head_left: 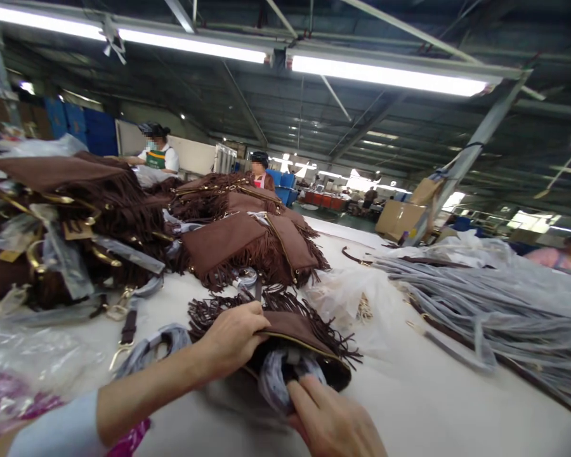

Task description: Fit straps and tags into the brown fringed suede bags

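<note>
A brown fringed bag (290,322) lies on the white table with its zipped mouth gaping toward me. My left hand (235,336) is closed on the upper edge of that mouth, at its left part. A coiled strap in grey plastic wrap (276,379) sits partly inside the opening. My right hand (333,416) grips this coil at the lower right, its fingertips partly hidden by the wrap. Another wrapped strap coil (164,346) with a metal clasp rests left of the bag, behind my left forearm.
Brown fringed bags are piled at the left (57,174) and the back centre (223,244). Many plastic-wrapped straps (504,304) cover the right side of the table (390,387). A clear bag of small metal parts (361,308) lies behind the open bag. People stand beyond.
</note>
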Demonstrator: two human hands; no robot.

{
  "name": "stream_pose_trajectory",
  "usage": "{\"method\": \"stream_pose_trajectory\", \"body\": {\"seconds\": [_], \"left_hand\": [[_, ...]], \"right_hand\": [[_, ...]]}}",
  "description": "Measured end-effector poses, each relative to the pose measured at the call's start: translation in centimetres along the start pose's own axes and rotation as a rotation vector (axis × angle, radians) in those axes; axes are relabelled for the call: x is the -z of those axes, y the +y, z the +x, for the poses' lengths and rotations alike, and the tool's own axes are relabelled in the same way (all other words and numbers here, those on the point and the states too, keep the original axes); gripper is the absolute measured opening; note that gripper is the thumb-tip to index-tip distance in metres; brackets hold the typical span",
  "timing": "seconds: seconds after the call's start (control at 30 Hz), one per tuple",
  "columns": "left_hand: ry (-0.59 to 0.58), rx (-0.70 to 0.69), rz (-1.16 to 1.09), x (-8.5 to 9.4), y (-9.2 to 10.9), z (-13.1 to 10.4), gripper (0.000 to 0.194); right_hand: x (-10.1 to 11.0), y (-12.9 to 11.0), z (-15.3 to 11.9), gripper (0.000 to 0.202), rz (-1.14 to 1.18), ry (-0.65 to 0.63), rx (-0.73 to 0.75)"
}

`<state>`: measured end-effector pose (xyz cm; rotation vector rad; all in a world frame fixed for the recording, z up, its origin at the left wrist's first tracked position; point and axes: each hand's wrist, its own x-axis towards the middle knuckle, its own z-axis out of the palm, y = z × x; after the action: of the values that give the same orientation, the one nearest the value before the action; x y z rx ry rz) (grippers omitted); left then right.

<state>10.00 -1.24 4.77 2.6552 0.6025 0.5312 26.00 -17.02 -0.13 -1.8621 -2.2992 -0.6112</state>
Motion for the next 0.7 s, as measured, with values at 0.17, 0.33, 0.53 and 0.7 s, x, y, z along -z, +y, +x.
{"method": "stream_pose_trajectory", "body": {"seconds": [0.17,0.33,0.53,0.7], "left_hand": [[-0.028,-0.076,-0.279,-0.5,-1.5,0.1,0.022],[-0.09,0.118,-0.489,-0.3,-5.4,-0.6,0.021],[-0.098,0.133,-0.612,-0.7,-5.3,-0.5,0.024],[-0.065,0.199,-0.673,-1.1,-5.1,0.0,0.02]], "right_hand": [[-2.9,-1.0,5.5,0.032,0.105,-0.113,-0.142],[-6.7,-1.1,4.1,0.062,0.312,0.045,-0.089],[-6.4,-0.9,3.9,0.062,0.526,0.059,-0.041],[-6.3,-0.7,7.3,0.059,0.297,-0.064,-0.05]]}}
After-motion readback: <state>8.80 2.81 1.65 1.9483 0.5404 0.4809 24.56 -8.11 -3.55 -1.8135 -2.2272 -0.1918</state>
